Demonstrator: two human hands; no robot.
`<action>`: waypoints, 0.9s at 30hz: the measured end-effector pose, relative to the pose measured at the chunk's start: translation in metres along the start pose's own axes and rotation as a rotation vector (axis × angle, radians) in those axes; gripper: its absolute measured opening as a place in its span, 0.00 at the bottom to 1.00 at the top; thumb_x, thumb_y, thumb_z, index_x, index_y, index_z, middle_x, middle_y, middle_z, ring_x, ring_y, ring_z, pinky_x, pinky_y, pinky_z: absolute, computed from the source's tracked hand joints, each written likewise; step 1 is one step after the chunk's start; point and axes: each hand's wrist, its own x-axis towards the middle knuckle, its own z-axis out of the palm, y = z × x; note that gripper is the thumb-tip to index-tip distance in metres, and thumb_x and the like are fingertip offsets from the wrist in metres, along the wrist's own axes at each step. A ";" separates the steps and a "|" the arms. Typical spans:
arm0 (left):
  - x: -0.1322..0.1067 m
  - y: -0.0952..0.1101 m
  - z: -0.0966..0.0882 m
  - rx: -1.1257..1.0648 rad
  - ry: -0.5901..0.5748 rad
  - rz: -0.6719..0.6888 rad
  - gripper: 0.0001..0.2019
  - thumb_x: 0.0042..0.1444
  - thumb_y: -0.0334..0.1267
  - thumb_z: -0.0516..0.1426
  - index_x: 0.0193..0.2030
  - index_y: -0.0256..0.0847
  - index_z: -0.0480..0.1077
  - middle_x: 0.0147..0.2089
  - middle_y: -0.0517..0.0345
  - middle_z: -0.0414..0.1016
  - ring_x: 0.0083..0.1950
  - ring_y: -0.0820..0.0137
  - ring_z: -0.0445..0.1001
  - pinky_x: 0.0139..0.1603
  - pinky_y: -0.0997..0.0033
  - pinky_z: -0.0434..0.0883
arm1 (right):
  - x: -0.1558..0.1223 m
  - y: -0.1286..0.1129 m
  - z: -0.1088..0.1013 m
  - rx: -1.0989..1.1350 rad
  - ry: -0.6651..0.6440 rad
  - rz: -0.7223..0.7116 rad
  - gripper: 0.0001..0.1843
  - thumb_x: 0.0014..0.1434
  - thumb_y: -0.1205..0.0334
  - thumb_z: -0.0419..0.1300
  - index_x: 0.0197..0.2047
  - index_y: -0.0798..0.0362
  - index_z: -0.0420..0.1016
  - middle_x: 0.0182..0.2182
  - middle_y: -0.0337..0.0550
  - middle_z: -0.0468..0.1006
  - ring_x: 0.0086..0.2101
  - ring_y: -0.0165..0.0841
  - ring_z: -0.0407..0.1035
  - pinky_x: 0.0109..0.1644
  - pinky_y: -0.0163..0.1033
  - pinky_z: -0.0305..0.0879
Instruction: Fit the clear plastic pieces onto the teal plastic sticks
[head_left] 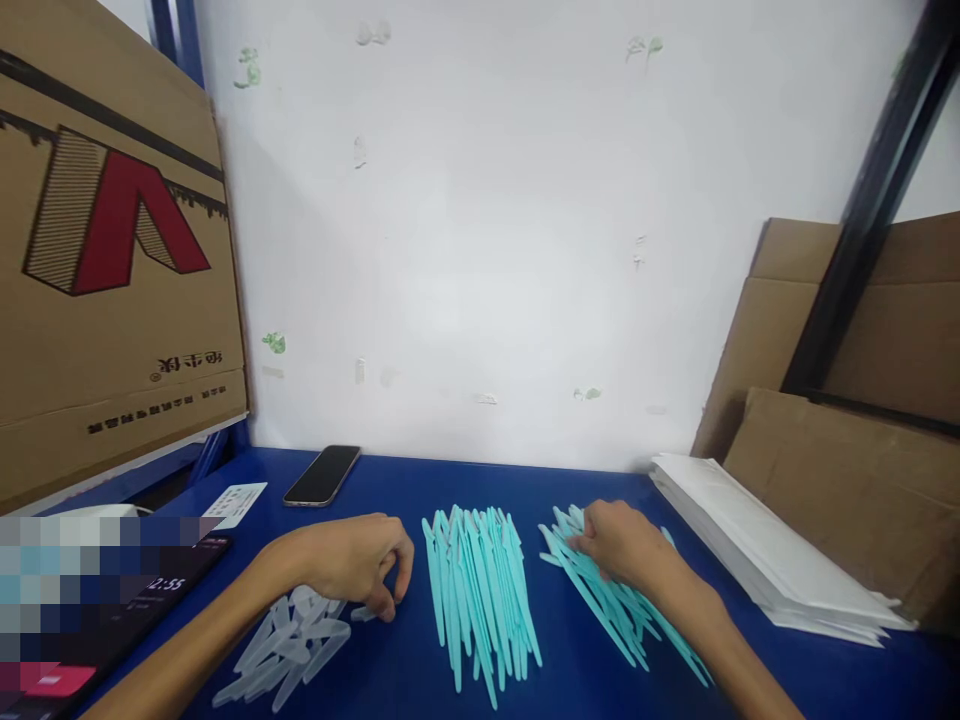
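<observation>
My left hand [364,565] is bent downward beside a loose pile of translucent plastic caps [289,640]. Its thumb and forefinger are curled together at one small translucent cap [365,613] near the table surface. In the middle lies a bundle of slim turquoise razor-like sticks [480,590], roughly lined up with their tapered ends toward me. To the right, my right hand [622,540] rests over a second, messier pile of the turquoise sticks [611,610]. The fingers are pinched at the pile's far end; the hand partly hides what they grip.
A phone [322,475] and a printed card [236,505] lie at the back left of the blue table [405,690]. Another lit screen device [142,610] is at the left edge. White envelopes [780,560] are stacked right, before cardboard [855,480]. A large carton [120,400] stands left.
</observation>
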 end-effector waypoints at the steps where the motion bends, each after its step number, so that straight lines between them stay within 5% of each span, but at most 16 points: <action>1: -0.001 0.000 -0.001 -0.005 0.008 -0.002 0.09 0.42 0.41 0.66 0.32 0.43 0.78 0.19 0.65 0.66 0.21 0.72 0.65 0.18 0.76 0.57 | 0.000 -0.001 -0.001 -0.021 0.027 0.003 0.16 0.63 0.54 0.59 0.27 0.55 0.74 0.24 0.51 0.79 0.26 0.41 0.73 0.27 0.37 0.53; 8: -0.007 -0.004 -0.008 0.018 -0.003 -0.038 0.10 0.39 0.41 0.67 0.31 0.44 0.78 0.17 0.68 0.60 0.18 0.74 0.58 0.17 0.74 0.51 | -0.014 -0.025 -0.001 -0.026 0.233 -0.365 0.27 0.71 0.47 0.40 0.31 0.51 0.70 0.22 0.41 0.73 0.23 0.34 0.66 0.28 0.37 0.45; 18: -0.006 0.000 -0.001 0.026 0.016 0.013 0.05 0.44 0.40 0.62 0.26 0.42 0.77 0.19 0.64 0.66 0.18 0.73 0.60 0.16 0.74 0.53 | -0.022 -0.045 0.031 -0.145 0.218 -0.570 0.19 0.63 0.61 0.49 0.21 0.53 0.60 0.15 0.38 0.65 0.18 0.29 0.53 0.27 0.39 0.38; 27: 0.010 0.016 0.007 -0.132 0.421 0.174 0.09 0.60 0.43 0.52 0.32 0.42 0.67 0.21 0.68 0.59 0.22 0.74 0.54 0.23 0.74 0.55 | -0.021 -0.043 0.032 -0.103 0.209 -0.557 0.16 0.61 0.63 0.51 0.22 0.52 0.61 0.15 0.38 0.66 0.18 0.29 0.54 0.27 0.39 0.37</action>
